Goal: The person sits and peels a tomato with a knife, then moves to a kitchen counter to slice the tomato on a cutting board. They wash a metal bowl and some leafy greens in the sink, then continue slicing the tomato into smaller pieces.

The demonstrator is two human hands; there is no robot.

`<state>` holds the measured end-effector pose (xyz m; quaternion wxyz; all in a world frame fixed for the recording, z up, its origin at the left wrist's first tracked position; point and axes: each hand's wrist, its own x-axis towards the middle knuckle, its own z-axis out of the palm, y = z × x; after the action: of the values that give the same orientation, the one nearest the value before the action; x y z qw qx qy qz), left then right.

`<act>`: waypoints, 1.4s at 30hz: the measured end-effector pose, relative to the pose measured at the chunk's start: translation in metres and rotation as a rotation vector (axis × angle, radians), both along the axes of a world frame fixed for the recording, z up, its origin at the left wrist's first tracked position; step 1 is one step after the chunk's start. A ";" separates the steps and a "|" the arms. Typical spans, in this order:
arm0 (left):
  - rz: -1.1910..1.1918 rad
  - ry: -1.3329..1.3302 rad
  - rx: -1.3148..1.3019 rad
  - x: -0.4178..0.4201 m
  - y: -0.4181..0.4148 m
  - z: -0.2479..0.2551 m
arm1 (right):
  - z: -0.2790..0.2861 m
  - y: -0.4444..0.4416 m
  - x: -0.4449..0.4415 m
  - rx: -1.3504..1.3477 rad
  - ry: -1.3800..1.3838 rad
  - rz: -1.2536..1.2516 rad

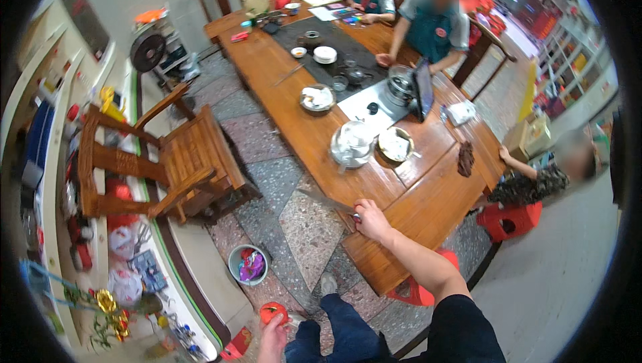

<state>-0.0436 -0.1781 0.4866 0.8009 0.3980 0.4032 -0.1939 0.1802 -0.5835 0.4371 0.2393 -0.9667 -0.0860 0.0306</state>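
Observation:
My left hand (274, 337) holds a red tomato (272, 312) low in front of me, above the floor and beside my legs. The tomato's green stem end faces up. Over the near left edge of the wooden table (426, 207), my right hand (372, 219) grips a knife by its handle. The long knife blade (326, 199) points left, reaching out past the table edge. Farther in on the tabletop stand a shiny metal kettle (352, 143) and a bowl with white contents (395, 144).
A wooden armchair (188, 155) stands left of the table. The waste bin (249, 264) holds colourful wrappers. Two people (434, 27) (371, 2) sit at the far side, one near a tablet (424, 89). Another person (531, 182) touches the right edge. Red stools (509, 220) stand nearby.

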 end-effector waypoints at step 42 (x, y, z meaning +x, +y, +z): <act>1.502 -0.320 0.327 -0.809 0.385 0.133 | 0.218 0.853 -0.736 0.480 1.192 1.567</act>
<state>-0.8524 0.2068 0.6198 0.6971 0.1548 0.4674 0.5211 -0.5561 0.2698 0.6554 0.3438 -0.3916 -0.5664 0.6385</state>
